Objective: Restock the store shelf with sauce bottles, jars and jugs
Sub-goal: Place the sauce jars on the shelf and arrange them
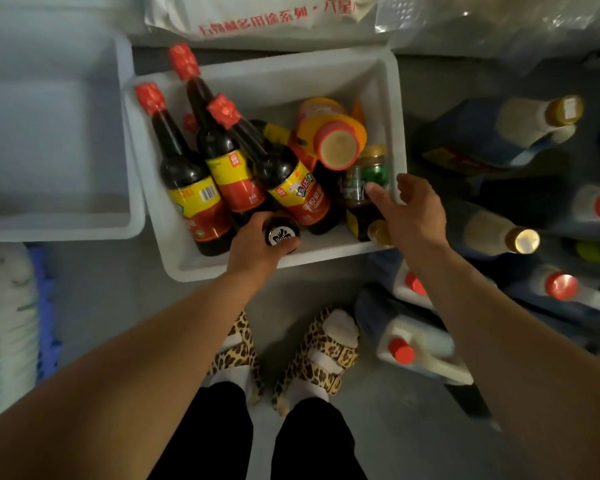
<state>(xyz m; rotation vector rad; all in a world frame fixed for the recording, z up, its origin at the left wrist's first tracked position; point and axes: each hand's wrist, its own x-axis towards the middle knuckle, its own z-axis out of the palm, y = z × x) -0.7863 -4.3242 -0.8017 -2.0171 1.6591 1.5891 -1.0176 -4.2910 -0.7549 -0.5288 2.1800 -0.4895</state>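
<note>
A white plastic bin on the floor holds three dark sauce bottles with red caps and yellow-red labels, an orange jar lying on its side, and a green-labelled jar. My left hand grips the base of a dark bottle at the bin's near edge. My right hand hovers over the bin's right corner with the index finger stretched onto the green-labelled jar; a gold-capped bottle lies just under the palm.
An empty white bin stands to the left. On the right, shelves carry several jugs and bottles with red or gold caps. A plastic bag with red print lies behind the bin. My feet in leopard sandals stand on grey floor.
</note>
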